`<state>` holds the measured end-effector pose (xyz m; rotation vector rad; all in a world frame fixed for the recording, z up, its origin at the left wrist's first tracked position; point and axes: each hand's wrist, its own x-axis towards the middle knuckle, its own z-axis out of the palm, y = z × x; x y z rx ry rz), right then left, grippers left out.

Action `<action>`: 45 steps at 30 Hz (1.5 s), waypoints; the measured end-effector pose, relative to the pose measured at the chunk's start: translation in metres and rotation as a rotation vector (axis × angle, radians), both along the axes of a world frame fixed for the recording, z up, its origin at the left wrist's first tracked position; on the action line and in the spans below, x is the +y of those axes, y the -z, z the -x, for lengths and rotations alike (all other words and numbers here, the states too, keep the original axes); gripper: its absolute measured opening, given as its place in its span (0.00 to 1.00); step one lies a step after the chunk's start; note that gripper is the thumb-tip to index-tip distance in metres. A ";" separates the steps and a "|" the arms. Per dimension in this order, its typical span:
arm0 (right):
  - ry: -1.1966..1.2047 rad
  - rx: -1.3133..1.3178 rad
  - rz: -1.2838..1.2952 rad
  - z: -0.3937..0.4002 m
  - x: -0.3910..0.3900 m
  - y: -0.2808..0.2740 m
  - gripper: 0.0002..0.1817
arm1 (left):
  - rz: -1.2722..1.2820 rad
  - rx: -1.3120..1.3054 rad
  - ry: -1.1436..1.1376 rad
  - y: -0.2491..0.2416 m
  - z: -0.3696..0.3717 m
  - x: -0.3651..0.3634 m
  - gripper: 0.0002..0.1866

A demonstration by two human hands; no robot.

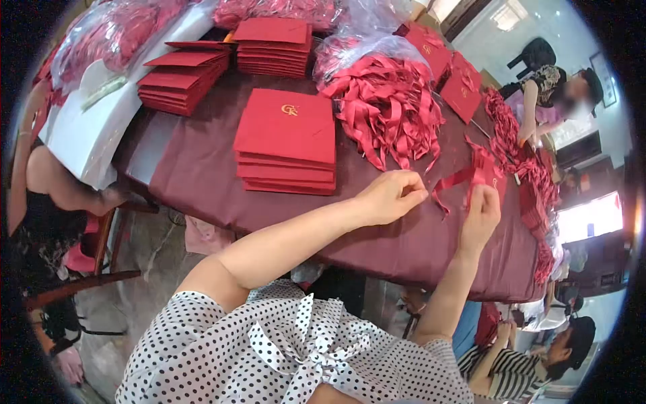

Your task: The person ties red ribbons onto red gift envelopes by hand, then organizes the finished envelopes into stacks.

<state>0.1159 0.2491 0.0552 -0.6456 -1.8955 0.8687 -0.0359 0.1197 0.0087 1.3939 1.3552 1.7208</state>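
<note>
My left hand [391,196] is over the table, its thumb and fingers pinched together. Whether anything small is between them cannot be made out. To its right, my right hand [482,214] has its fingers closed at the near edge of a small red bag [496,180] with gold print. A red ribbon [452,180] trails from that bag toward my left hand. Beyond my left hand lies a loose heap of red ribbons [390,108], partly in clear plastic. Left of the heap sits a stack of red bags [286,135], the top one marked in gold.
More red stacks [272,47] stand at the back of the maroon-covered table [397,249]. A white box [87,145] is at the left. More ribbons [501,131] lie at the right. One person [538,101] is across the table, another [518,377] at the lower right.
</note>
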 end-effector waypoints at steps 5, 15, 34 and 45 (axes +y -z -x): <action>-0.046 0.038 0.417 -0.006 -0.035 0.014 0.06 | -0.310 0.286 -0.287 -0.062 0.032 -0.046 0.05; -0.334 0.425 0.830 -0.039 -0.061 0.038 0.11 | 0.780 0.960 -0.552 -0.029 0.194 -0.076 0.18; -0.002 0.161 0.235 -0.026 -0.049 0.025 0.11 | -0.022 0.894 -0.251 -0.118 0.056 -0.074 0.10; -0.221 0.073 0.326 -0.010 -0.060 0.006 0.05 | 0.307 0.095 0.209 -0.007 0.033 0.016 0.06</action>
